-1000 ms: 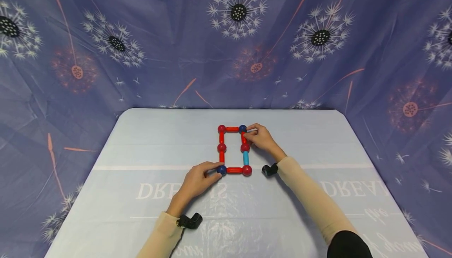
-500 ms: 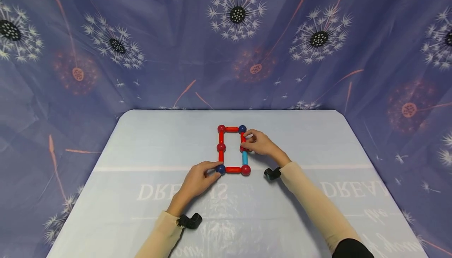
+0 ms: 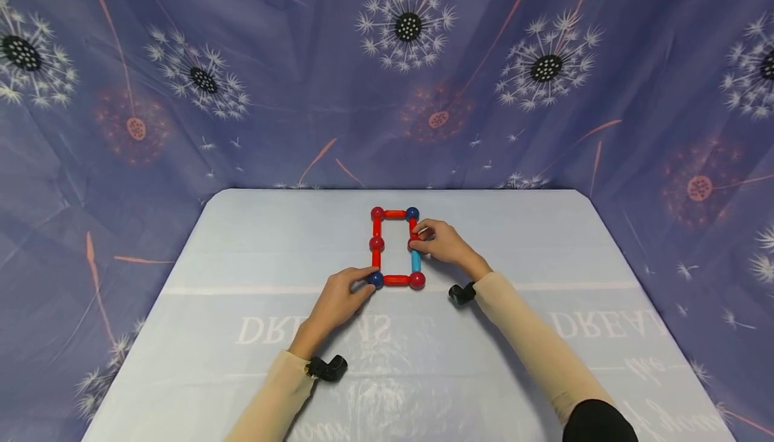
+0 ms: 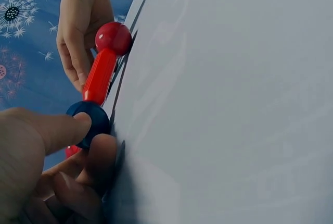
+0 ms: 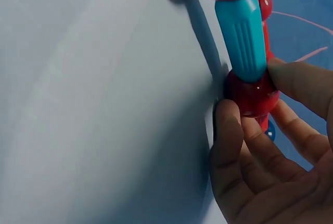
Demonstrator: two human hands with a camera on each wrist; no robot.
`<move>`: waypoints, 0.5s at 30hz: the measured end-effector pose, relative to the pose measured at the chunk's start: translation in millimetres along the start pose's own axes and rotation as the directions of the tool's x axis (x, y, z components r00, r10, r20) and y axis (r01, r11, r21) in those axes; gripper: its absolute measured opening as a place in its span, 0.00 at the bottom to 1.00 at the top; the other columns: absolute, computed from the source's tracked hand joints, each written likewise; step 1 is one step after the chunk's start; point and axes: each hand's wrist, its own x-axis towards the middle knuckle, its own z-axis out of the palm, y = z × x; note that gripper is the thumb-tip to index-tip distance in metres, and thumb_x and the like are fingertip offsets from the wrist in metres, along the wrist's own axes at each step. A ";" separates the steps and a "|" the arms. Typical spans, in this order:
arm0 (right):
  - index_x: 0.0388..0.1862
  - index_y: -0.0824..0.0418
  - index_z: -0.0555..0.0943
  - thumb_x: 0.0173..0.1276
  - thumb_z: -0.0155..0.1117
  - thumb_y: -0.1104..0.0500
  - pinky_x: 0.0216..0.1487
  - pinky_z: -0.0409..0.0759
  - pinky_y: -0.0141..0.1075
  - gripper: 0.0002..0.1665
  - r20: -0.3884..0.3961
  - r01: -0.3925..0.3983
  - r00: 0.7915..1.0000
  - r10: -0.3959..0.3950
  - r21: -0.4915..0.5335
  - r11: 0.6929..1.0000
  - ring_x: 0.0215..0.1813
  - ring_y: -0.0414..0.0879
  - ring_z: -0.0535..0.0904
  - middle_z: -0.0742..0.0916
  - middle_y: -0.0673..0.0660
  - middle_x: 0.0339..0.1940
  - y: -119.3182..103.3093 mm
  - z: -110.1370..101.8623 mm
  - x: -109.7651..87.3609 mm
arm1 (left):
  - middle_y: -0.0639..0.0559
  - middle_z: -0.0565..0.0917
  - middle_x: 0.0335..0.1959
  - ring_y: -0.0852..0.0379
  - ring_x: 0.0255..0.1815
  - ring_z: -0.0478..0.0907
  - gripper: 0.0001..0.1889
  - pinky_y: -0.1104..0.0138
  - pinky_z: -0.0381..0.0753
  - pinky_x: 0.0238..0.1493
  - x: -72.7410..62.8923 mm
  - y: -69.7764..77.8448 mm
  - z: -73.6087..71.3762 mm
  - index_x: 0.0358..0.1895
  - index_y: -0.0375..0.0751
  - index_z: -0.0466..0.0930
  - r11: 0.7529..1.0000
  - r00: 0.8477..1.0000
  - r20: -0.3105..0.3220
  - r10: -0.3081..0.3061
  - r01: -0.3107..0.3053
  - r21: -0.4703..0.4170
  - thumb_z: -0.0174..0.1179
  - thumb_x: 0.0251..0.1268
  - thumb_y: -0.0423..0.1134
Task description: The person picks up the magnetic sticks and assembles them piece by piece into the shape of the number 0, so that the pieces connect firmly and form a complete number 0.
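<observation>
On the pale blue table cover (image 3: 242,247), past its white stripe, lies a rectangular frame (image 3: 396,247) of rods and balls, flat on the cloth, approx. centre of the table.

L hand (image 3: 338,302): thumb and forefinger curled round the dark blue ball (image 3: 376,279) at the near-left corner, pinching it; left wrist view shows the thumb on top and fingers beneath. From that ball a red rod (image 3: 397,280) runs to a red ball (image 3: 417,280) at the near-right corner.

R hand (image 3: 444,242): fingers curled, pinching the red ball (image 5: 253,95) midway along the right side, w/ thumb and forefinger on either side of it. A light blue rod (image 5: 242,36) joins that ball to the near-right corner ball.

Far side: red ball (image 3: 377,213) at left corner, dark blue ball (image 3: 412,213) at right, red rod between.

Writing on the cover, printed mirrored: "DREAM" (image 3: 275,329) near the L arm, partly hidden by it; same letters again at right, cut off by the R sleeve. Smaller script lower right, too faint to read.

Black wrist mounts on both arms. Backdrop (image 3: 387,72): purple cloth w/ dandelion print.
</observation>
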 end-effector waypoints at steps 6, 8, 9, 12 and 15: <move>0.58 0.60 0.81 0.71 0.71 0.51 0.37 0.84 0.38 0.22 -0.017 0.009 1.000 -0.009 -0.011 1.000 0.39 0.48 0.83 0.86 0.64 0.51 1.1 0.3 12.4 | 0.44 0.87 0.56 0.52 0.50 0.83 0.20 0.53 0.81 0.59 11.0 -3.0 -2.5 0.64 0.50 0.84 0.999 0.999 -0.005 -0.036 0.036 0.029 0.68 0.69 0.38; 0.59 0.59 0.81 0.71 0.71 0.51 0.37 0.84 0.38 0.22 -0.031 0.006 0.999 -0.006 -0.017 1.000 0.40 0.49 0.83 0.86 0.63 0.52 0.6 -0.5 16.2 | 0.44 0.87 0.55 0.52 0.49 0.83 0.20 0.54 0.81 0.58 15.5 -3.3 -3.5 0.64 0.49 0.84 0.999 0.999 -0.009 -0.033 0.033 0.037 0.68 0.70 0.38; 0.59 0.59 0.80 0.71 0.70 0.51 0.38 0.84 0.38 0.22 -0.038 0.005 0.999 -0.006 -0.023 1.000 0.40 0.49 0.83 0.86 0.63 0.52 0.1 -1.1 17.9 | 0.44 0.87 0.55 0.52 0.49 0.83 0.20 0.54 0.81 0.58 17.9 -3.3 -3.8 0.64 0.49 0.84 0.999 1.000 -0.010 -0.029 0.030 0.044 0.68 0.70 0.38; 0.60 0.59 0.80 0.73 0.69 0.51 0.38 0.84 0.37 0.22 -0.048 0.004 0.999 -0.006 -0.051 0.999 0.40 0.49 0.83 0.86 0.63 0.53 -0.3 -3.2 23.3 | 0.43 0.87 0.55 0.50 0.51 0.84 0.21 0.53 0.81 0.58 24.5 -3.3 -4.3 0.65 0.49 0.83 0.998 0.999 -0.006 -0.031 0.031 0.058 0.67 0.70 0.39; 0.60 0.59 0.80 0.73 0.69 0.51 0.38 0.84 0.37 0.22 -0.061 0.007 0.998 -0.011 -0.058 0.998 0.40 0.49 0.84 0.86 0.62 0.53 -0.6 -5.3 27.6 | 0.43 0.87 0.55 0.48 0.55 0.84 0.21 0.51 0.80 0.62 30.9 -3.7 -3.9 0.65 0.49 0.83 0.997 0.999 -0.003 -0.035 0.035 0.071 0.67 0.71 0.39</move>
